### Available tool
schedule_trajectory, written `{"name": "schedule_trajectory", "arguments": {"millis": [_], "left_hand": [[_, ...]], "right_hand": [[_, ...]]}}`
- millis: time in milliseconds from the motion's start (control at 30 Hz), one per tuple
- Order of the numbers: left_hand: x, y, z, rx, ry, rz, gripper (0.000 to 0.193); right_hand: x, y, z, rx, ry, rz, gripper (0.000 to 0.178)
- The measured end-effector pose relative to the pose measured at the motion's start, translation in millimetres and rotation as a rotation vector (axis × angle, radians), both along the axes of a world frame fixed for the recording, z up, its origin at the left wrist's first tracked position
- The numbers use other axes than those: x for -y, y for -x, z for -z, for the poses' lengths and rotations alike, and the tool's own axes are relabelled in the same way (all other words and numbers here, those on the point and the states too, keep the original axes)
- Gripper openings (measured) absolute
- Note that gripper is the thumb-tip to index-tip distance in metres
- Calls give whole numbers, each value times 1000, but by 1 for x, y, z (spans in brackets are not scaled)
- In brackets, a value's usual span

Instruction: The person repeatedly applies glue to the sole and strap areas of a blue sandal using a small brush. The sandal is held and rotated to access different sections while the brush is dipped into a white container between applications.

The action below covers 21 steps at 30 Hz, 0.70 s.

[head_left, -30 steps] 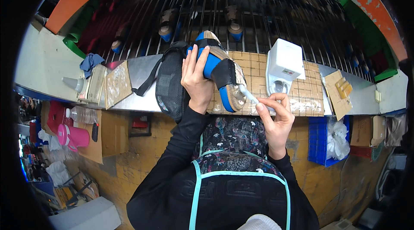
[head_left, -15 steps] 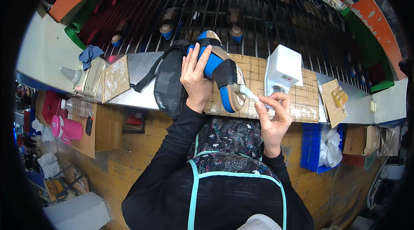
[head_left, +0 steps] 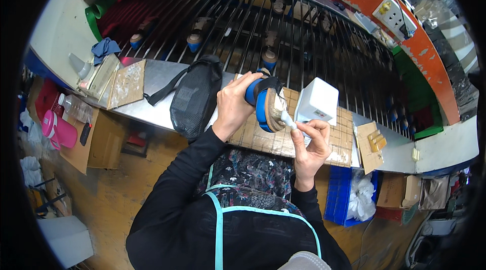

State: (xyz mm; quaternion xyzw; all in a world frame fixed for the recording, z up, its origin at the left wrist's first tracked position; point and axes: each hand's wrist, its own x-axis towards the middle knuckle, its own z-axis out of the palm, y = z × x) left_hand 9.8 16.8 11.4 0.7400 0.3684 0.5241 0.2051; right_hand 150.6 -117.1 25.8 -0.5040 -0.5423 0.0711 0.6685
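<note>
My left hand (head_left: 234,104) is wrapped round a blue shoe last with black straps on it, a sandal upper (head_left: 261,111), held up over the work surface. Its tan underside is turned to the right. In a pinch of thumb and fingers, my right hand (head_left: 310,151) has a small brush with a white handle (head_left: 288,120). The bristle end touches the underside near the rim of the last. A white box-like container (head_left: 318,99) stands just beyond my right hand, on a cardboard mat with a grid of lines (head_left: 253,138).
A black mesh bag (head_left: 196,100) lies left of the mat. Behind the bench edge runs a rack of metal rods (head_left: 228,11) carrying several blue lasts. Cardboard pieces (head_left: 126,83) lie at the left, and a blue crate (head_left: 338,196) stands below at right.
My left hand has tilted the sandal upper so more of its underside faces right. The brush has stayed against it. The whole view has shifted and turned a little.
</note>
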Motion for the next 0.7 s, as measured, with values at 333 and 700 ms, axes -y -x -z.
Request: {"name": "schedule_trajectory", "arguments": {"millis": [333, 700], "left_hand": [[9, 13, -8, -215, 172, 221, 58], [12, 13, 4, -314, 587, 657, 74]], "right_hand": [[-18, -17, -23, 189, -63, -57, 17], [-18, -27, -14, 166, -27, -101, 17]]}}
